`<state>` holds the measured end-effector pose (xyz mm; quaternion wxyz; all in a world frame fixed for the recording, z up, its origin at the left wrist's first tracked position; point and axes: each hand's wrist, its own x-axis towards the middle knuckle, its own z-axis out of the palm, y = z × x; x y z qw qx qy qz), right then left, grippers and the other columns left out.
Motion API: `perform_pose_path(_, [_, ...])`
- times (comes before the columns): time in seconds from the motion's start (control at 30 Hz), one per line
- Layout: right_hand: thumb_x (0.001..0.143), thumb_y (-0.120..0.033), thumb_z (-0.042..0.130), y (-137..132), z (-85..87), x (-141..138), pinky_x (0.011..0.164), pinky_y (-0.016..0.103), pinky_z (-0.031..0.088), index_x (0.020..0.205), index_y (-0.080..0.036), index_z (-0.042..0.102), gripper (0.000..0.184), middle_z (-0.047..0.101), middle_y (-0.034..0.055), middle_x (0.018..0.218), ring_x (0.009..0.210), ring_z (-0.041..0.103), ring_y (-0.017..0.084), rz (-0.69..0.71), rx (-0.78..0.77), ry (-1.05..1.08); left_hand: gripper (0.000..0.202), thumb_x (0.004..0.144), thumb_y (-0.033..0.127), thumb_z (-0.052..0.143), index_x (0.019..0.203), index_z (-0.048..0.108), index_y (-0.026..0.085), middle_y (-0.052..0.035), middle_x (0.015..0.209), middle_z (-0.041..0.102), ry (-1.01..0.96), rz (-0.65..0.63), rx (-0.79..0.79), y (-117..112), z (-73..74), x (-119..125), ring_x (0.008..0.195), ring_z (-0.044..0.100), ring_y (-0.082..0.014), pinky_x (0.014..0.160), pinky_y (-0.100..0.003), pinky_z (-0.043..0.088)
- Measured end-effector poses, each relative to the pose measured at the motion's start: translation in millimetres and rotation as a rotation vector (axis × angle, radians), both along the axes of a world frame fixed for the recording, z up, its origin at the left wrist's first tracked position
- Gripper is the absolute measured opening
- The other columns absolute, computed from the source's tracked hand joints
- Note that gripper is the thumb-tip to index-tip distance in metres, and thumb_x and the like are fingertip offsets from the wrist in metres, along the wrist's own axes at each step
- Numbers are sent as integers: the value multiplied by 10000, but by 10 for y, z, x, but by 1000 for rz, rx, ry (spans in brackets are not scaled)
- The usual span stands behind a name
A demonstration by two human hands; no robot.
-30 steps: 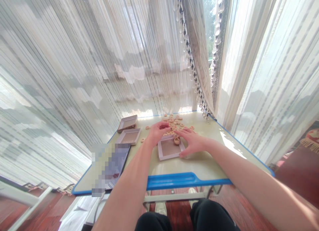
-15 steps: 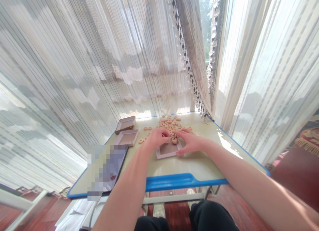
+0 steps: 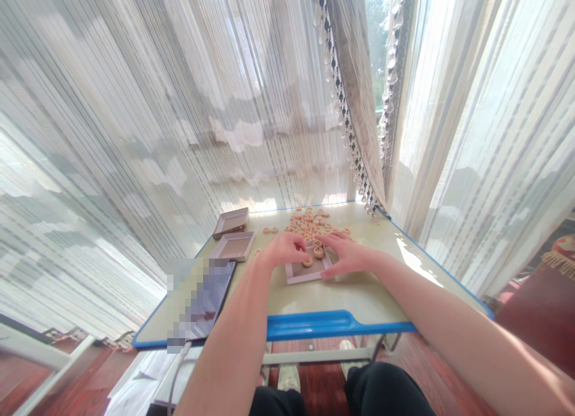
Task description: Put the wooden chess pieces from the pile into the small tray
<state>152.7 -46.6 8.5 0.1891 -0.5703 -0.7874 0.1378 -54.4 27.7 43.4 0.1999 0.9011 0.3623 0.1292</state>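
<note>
A shallow white-edged box tray (image 3: 300,278) lies in the middle of the pale table (image 3: 359,296). A few round wooden pieces (image 3: 308,262) lie inside it. My left hand (image 3: 284,249) hovers over the tray's left rim, fingers curled, just above a piece; whether it holds one I cannot tell. My right hand (image 3: 347,254) rests on the tray's right edge, fingers spread and thumb at the near corner. A pile of several more wooden pieces (image 3: 309,221) lies just beyond the tray.
Two more shallow trays (image 3: 234,246) (image 3: 230,221) sit at the table's left back. A blurred-out tablet (image 3: 200,299) lies at the near left. A blue ledge (image 3: 332,325) runs along the near edge. Sheer curtains (image 3: 179,105) surround the table closely.
My left hand drew back from the pile to the tray, and another wooden piece now lies in it. My right hand stayed on the tray's right edge.
</note>
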Motion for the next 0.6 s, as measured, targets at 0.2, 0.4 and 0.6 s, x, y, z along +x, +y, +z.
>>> perform_pose_path(0.2, [518, -661, 655, 32, -27, -2, 1045, 502, 210, 1399, -271, 284, 1032, 365, 69, 1399, 1312, 185, 332, -3, 18, 35, 206, 541, 402, 665, 624, 679, 214, 22, 625, 642, 90, 35, -12, 9, -43, -19, 627, 551, -127, 572, -216, 374])
perform_pose_path(0.4, [519, -674, 646, 26, -11, -32, 1046, 501, 213, 1404, -255, 276, 1047, 357, 85, 1400, 1313, 177, 336, -20, 1, 40, 172, 595, 385, 638, 652, 695, 233, 34, 657, 656, 76, -16, 19, 13, -91, 10, 624, 555, -113, 570, -200, 377])
perform_pose_path(0.6, [526, -669, 643, 41, -29, -19, 1052, 495, 204, 1404, -244, 276, 1043, 356, 86, 1400, 1315, 176, 336, -4, 3, 35, 174, 639, 383, 605, 636, 690, 232, 39, 627, 640, 96, -42, 23, -24, -91, 45, 607, 542, -103, 545, -194, 367])
